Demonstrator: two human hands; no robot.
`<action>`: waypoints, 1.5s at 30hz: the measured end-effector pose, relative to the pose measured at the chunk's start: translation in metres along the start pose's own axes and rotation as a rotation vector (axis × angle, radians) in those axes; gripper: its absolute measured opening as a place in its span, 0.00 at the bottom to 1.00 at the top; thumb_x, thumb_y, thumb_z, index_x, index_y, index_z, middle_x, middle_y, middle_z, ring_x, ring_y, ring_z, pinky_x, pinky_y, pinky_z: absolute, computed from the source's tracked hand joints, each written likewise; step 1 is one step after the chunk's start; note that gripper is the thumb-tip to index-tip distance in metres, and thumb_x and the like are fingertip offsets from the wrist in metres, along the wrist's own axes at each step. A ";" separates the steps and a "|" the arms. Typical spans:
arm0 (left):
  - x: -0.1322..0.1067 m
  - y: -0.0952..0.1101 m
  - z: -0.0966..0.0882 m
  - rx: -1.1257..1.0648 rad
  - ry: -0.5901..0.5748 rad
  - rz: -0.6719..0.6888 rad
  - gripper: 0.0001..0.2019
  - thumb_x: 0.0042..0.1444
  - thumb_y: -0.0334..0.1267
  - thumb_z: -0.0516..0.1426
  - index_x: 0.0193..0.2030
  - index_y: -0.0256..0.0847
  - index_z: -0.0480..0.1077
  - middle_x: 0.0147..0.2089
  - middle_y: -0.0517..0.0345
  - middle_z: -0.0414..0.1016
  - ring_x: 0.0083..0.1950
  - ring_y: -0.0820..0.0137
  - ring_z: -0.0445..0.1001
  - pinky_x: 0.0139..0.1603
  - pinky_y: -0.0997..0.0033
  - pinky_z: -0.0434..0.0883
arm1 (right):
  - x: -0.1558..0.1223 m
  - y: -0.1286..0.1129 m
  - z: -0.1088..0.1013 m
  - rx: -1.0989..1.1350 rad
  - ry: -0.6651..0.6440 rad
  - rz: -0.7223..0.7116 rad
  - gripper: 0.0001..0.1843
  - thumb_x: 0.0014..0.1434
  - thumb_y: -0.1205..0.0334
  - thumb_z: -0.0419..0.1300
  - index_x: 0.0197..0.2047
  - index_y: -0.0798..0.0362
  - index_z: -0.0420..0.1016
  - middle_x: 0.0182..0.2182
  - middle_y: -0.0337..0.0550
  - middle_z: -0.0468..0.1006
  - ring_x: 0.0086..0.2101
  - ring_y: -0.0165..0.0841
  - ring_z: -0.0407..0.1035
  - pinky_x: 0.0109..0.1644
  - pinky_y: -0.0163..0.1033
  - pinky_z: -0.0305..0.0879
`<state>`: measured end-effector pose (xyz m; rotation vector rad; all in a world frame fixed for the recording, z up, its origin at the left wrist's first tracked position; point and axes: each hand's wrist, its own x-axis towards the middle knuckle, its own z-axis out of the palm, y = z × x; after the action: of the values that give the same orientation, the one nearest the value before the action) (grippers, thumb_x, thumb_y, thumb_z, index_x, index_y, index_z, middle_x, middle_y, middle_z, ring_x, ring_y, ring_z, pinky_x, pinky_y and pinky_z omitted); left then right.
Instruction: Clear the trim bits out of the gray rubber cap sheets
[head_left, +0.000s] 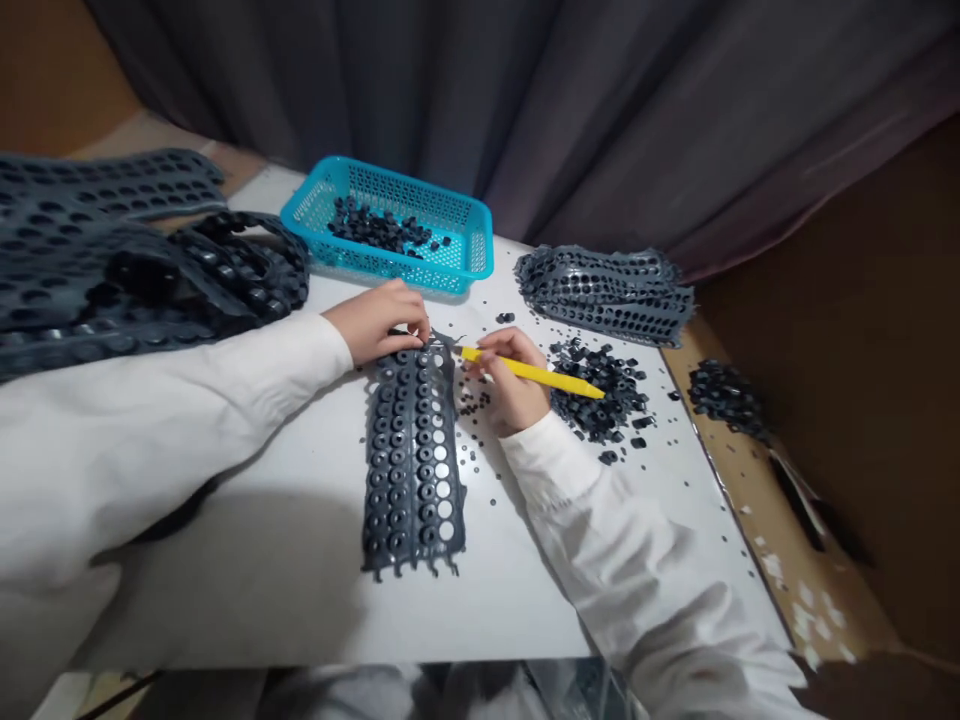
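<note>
A dark rubber sheet (405,460) with rows of ring-shaped parts lies on the white table. Its right column shows a run of round holes with the white surface behind them. My left hand (382,322) is closed at the sheet's far end, thumb and fingers pinching its edge. In my right hand (516,378) is a yellow pen-shaped tool (555,378), gripped like a pencil. Its thin greyish tip points left at the sheet's far right corner, close to my left fingertips. Whether the tip touches the rubber, I cannot tell.
A blue basket (480,245) holding small black parts stands behind my hands. Loose black parts (600,395) are heaped to the right, near a rolled perforated sheet (607,290). More perforated sheets (97,240) are piled at left. Another black heap (726,398) lies beyond the table's right edge.
</note>
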<state>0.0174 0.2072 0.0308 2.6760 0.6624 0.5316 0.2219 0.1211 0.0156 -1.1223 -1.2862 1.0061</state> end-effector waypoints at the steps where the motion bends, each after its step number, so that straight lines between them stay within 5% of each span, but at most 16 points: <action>1: 0.000 0.002 -0.002 0.031 -0.020 -0.028 0.08 0.56 0.39 0.54 0.34 0.39 0.72 0.36 0.54 0.72 0.42 0.64 0.64 0.46 0.66 0.60 | 0.000 -0.009 -0.001 0.026 -0.023 0.007 0.05 0.51 0.62 0.58 0.33 0.52 0.69 0.25 0.37 0.77 0.25 0.29 0.72 0.31 0.35 0.68; 7: -0.016 0.021 -0.001 0.110 -0.138 -0.142 0.14 0.59 0.38 0.50 0.48 0.37 0.69 0.47 0.52 0.73 0.48 0.64 0.67 0.51 0.65 0.62 | -0.044 -0.045 -0.005 0.092 -0.306 0.242 0.08 0.51 0.59 0.63 0.33 0.54 0.71 0.28 0.42 0.79 0.28 0.32 0.75 0.34 0.38 0.72; 12: -0.041 0.065 -0.004 0.192 0.104 -0.183 0.16 0.58 0.42 0.50 0.48 0.35 0.68 0.48 0.47 0.70 0.49 0.59 0.65 0.50 0.60 0.62 | -0.100 -0.033 -0.010 0.028 -0.339 0.331 0.08 0.44 0.66 0.65 0.25 0.54 0.67 0.20 0.37 0.74 0.20 0.26 0.68 0.23 0.31 0.64; 15: -0.062 0.105 0.006 0.026 -0.057 0.007 0.08 0.55 0.41 0.54 0.36 0.40 0.70 0.37 0.54 0.71 0.40 0.64 0.66 0.42 0.65 0.62 | -0.118 -0.021 -0.011 -0.055 -0.330 0.267 0.09 0.40 0.69 0.62 0.20 0.53 0.63 0.17 0.34 0.70 0.17 0.23 0.60 0.20 0.28 0.55; 19: -0.082 0.136 0.029 -0.047 -0.215 0.013 0.09 0.53 0.42 0.57 0.39 0.41 0.70 0.38 0.55 0.72 0.39 0.65 0.66 0.39 0.66 0.59 | -0.125 -0.015 -0.007 -0.146 -0.363 0.212 0.07 0.39 0.69 0.59 0.19 0.54 0.62 0.16 0.33 0.67 0.17 0.23 0.56 0.20 0.29 0.51; 32: -0.078 0.140 0.041 -0.039 -0.215 0.011 0.07 0.53 0.39 0.56 0.38 0.42 0.70 0.32 0.59 0.72 0.36 0.68 0.68 0.36 0.68 0.58 | -0.128 -0.020 -0.002 -0.317 -0.351 0.105 0.09 0.41 0.69 0.59 0.19 0.53 0.60 0.15 0.31 0.61 0.18 0.22 0.52 0.21 0.29 0.47; 41: -0.077 0.147 0.045 0.212 -0.209 0.155 0.06 0.57 0.36 0.53 0.36 0.40 0.72 0.32 0.55 0.72 0.36 0.66 0.67 0.36 0.65 0.59 | -0.128 -0.019 0.000 -0.342 -0.327 0.141 0.09 0.41 0.69 0.59 0.18 0.53 0.59 0.15 0.30 0.61 0.18 0.23 0.52 0.21 0.29 0.47; 45: -0.078 0.150 0.050 0.337 -0.110 0.263 0.08 0.58 0.32 0.52 0.29 0.38 0.69 0.28 0.55 0.70 0.33 0.65 0.65 0.33 0.64 0.57 | -0.127 -0.016 -0.001 -0.284 -0.329 0.166 0.09 0.40 0.69 0.59 0.19 0.53 0.60 0.15 0.31 0.61 0.18 0.23 0.53 0.21 0.30 0.47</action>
<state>0.0316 0.0313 0.0256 3.1086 0.4000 0.3584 0.2156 -0.0067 0.0065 -1.3344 -1.6589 1.1928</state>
